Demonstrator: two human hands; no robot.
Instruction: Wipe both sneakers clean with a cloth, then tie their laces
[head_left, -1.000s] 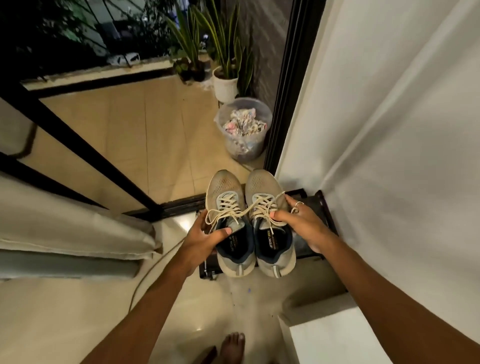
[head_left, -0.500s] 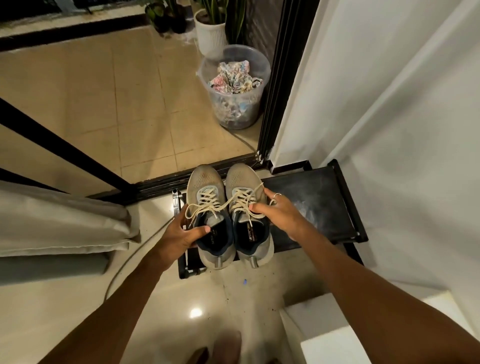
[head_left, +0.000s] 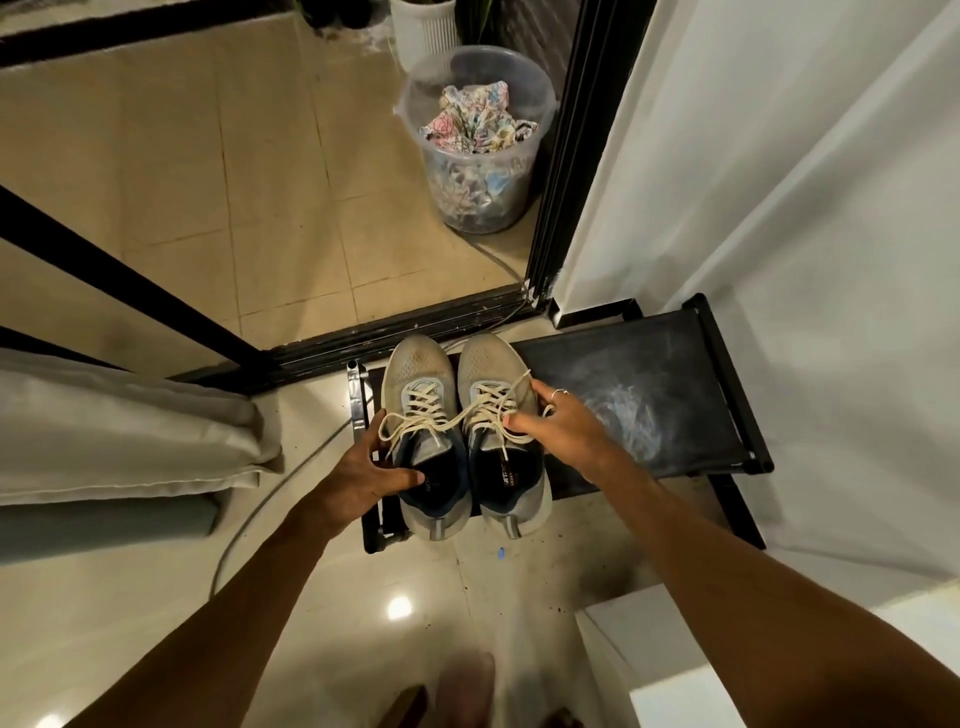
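Left hand (head_left: 366, 470) grips left sneaker (head_left: 423, 441) collar; right hand (head_left: 558, 428) clasps right sneaker (head_left: 501, 441); arms outstretched.

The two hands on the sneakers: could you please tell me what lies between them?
In the head view, both sneakers sit side by side between the left hand and right hand: left sneaker, right sneaker, loose laces crossing between them.

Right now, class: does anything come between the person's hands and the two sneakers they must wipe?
Nothing visible does. The left hand already grips the left sneaker at its collar, and the right hand holds the right sneaker by its side. No wiping cloth is in either hand.
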